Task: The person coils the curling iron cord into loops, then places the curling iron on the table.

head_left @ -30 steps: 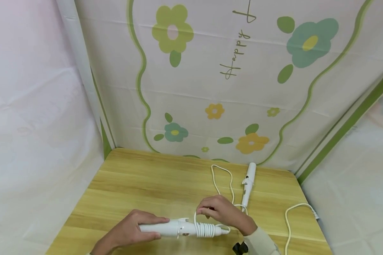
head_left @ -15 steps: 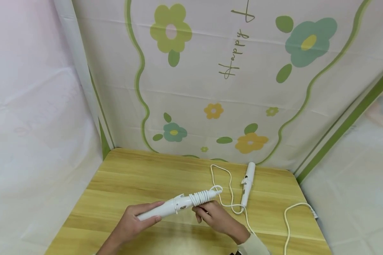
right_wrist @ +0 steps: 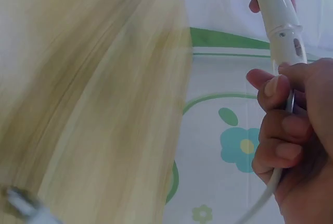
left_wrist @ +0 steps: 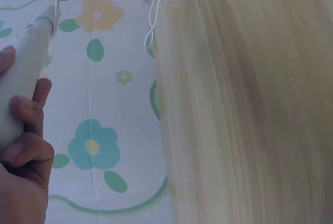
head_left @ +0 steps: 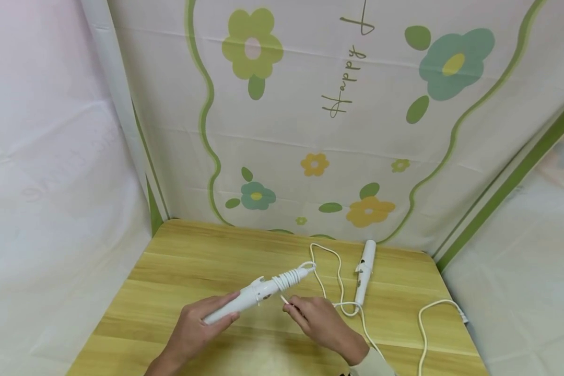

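Note:
A white curling iron (head_left: 241,304) is tilted above the table, its cord-wound end pointing up and to the right. My left hand (head_left: 192,325) grips the thick end, fingers and thumb curled round it, as the left wrist view also shows. Several turns of white cord (head_left: 286,280) wrap the slimmer handle. Just below those turns, my right hand (head_left: 320,321) pinches the cord's free run between thumb and finger. In the right wrist view the cord (right_wrist: 260,200) passes through the curled fingers and hangs down. The right hand hides part of the handle there.
A second white curling iron (head_left: 365,269) lies at the back right of the wooden table (head_left: 207,250), with a loose cord loop (head_left: 340,277) beside it. A cord with a plug (head_left: 464,316) lies at the right edge. A printed cloth (head_left: 282,120) hangs behind.
The curling iron has tilted from level to pointing up and right. My right hand has carried the cord from above the handle round to below it. The second curling iron has stayed put.

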